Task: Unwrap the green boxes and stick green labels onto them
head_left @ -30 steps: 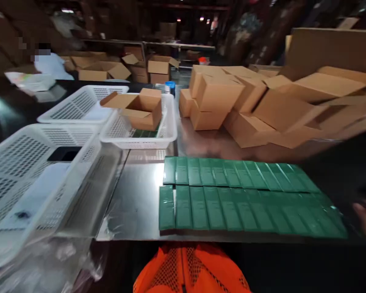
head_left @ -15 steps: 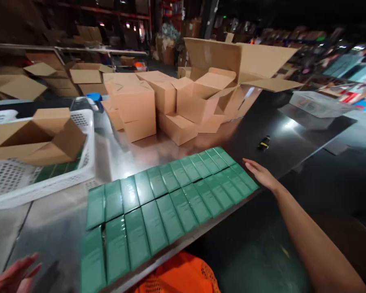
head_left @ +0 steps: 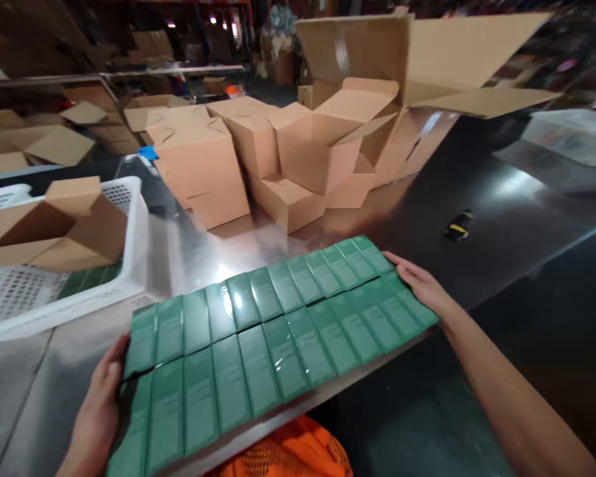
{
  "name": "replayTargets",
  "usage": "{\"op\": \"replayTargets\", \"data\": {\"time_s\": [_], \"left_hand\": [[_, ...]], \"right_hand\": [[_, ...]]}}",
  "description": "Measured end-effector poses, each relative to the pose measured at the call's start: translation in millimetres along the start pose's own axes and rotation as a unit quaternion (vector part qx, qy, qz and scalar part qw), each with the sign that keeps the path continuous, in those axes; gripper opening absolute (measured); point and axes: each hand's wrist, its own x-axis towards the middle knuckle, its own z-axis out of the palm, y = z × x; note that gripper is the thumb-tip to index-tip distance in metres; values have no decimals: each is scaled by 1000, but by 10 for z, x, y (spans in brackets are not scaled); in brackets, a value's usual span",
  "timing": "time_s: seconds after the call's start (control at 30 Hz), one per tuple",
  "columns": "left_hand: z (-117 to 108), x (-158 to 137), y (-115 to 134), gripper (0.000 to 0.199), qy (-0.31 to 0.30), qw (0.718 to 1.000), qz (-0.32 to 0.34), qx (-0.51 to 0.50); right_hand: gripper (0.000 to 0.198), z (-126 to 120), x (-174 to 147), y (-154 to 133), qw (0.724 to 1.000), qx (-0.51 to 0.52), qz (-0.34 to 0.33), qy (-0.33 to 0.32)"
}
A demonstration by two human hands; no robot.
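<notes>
Two rows of green boxes point(head_left: 263, 355), shiny and packed side by side, lie along the near edge of the metal table. My left hand point(head_left: 97, 401) presses against the left end of the rows, its fingers partly hidden behind the end boxes. At the right end, my right hand point(head_left: 424, 284) lies along the side with its fingers pressed to the boxes. The rows are gripped between both hands. A narrow dark gap runs between the back and front row.
White perforated basket point(head_left: 142, 245) at left, with an open carton point(head_left: 92, 232) and more green boxes inside. Brown cartons point(head_left: 203, 169) stand behind the rows, beside a large open carton point(head_left: 352, 53). A black-and-yellow object point(head_left: 458, 226) and clear plastic container point(head_left: 571, 136) lie right.
My left hand has come in from the lower left onto the left end of the rows. My right hand has closed in against the right end. The camera view has shifted slightly.
</notes>
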Motion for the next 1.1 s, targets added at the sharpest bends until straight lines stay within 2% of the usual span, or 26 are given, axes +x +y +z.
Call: {"op": "replayTargets", "data": {"time_s": [0.07, 0.13, 0.23, 0.3, 0.4, 0.5, 0.6, 0.67, 0.7, 0.8, 0.87, 0.97, 1.1], "left_hand": [[-34, -35, 187, 84, 1, 997, -55, -63], [-134, -45, 245, 93, 2, 993, -75, -95], [-398, -46, 111, 91, 6, 994, -84, -73], [-587, -32, -52, 89, 9, 997, -74, -25], [-778, 33, -262, 92, 8, 998, -27, 63], [-845, 80, -280, 82, -7, 987, 55, 153], [-844, -39, -34, 69, 19, 937, 159, 310], [-776, -239, 227, 67, 37, 893, 224, 388], [-708, -365, 361, 71, 26, 878, 259, 403], [-361, -743, 672, 98, -73, 832, 378, 399], [-75, -919, 762, 119, -125, 802, 424, 402], [255, -996, 756, 134, -132, 794, 445, 392], [383, -919, 690, 127, -140, 811, 435, 365]], "right_hand": [[69, 32, -28, 21, 1000, -11, 5, 22], [67, 130, -70, 31, 999, -13, 16, 25], [65, 393, -156, -4, 999, -33, 7, 14], [61, 595, -197, -55, 996, -70, -47, 3], [54, 819, -190, -139, 980, -142, -141, -15], [58, 881, -183, -248, 957, -229, -175, -24], [70, 889, -331, -453, 914, -345, -210, 35], [81, 968, -527, -630, 884, -386, -259, 54], [90, 1045, -637, -716, 872, -392, -291, 35], [127, 1393, -904, -903, 831, -389, -381, -112], [143, 1640, -973, -952, 801, -394, -395, -217], [151, 1867, -932, -958, 778, -407, -375, -298], [137, 1908, -861, -972, 768, -414, -361, -329]]}}
